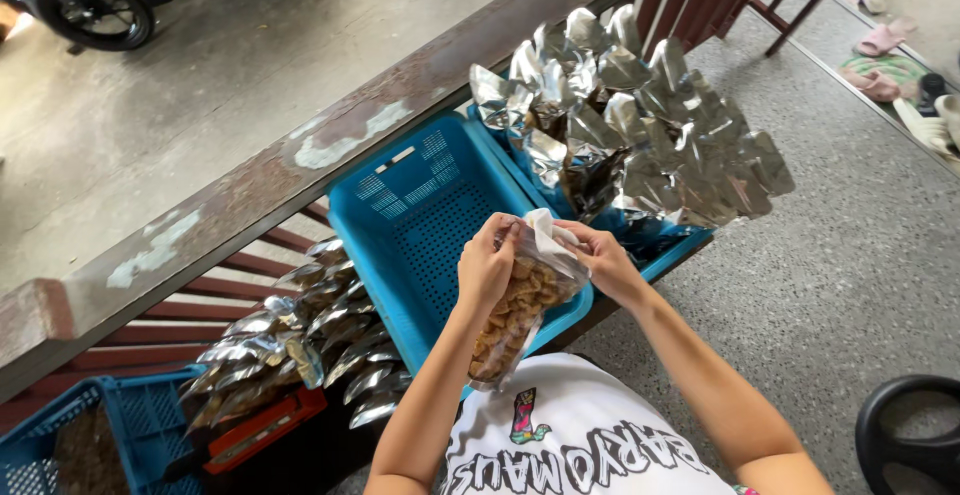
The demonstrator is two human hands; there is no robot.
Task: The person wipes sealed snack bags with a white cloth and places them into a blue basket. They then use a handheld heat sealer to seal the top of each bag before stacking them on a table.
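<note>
Both forearms come up from the bottom of the view and meet over the near edge of an empty blue basket. The left hand is curled, fingers closed around the upper left side of a clear bag of brown snacks, and the right hand pinches the bag's crumpled top edge between thumb and fingertips from the other side. The bag hangs tilted between them, its lower end toward the person's white shirt. Just behind the hands, a second blue basket holds a heap of shiny foil pouches standing open-mouthed. More foil pouches lie in a row to the left, beside a red crate and another blue crate. A worn rail runs diagonally behind it all, and sandals lie on the floor far right.
</note>
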